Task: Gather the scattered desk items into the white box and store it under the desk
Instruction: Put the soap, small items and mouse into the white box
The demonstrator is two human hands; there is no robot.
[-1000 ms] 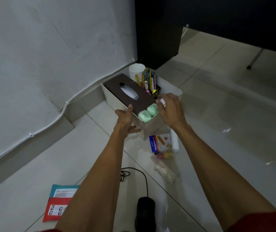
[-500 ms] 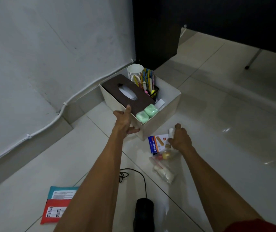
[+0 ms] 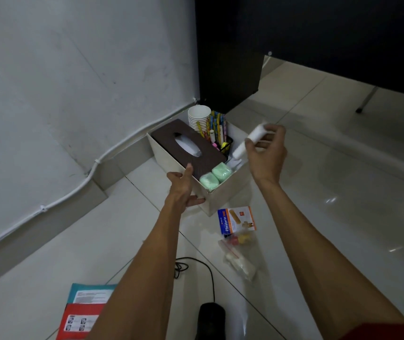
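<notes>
Head view shows the right hand [image 3: 267, 155] pinching a white tube [image 3: 250, 142] over the box [image 3: 228, 192] (light, stiff, probably slick, so a mid-body hold suits), while the left hand [image 3: 183, 190] rests straight-fingered against the box's near wall.

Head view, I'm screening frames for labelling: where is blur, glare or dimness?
Head view: the white tube in the right hand is motion-blurred; glare spots dot the glossy floor; the black desk is nearly featureless in the dim light.
</notes>
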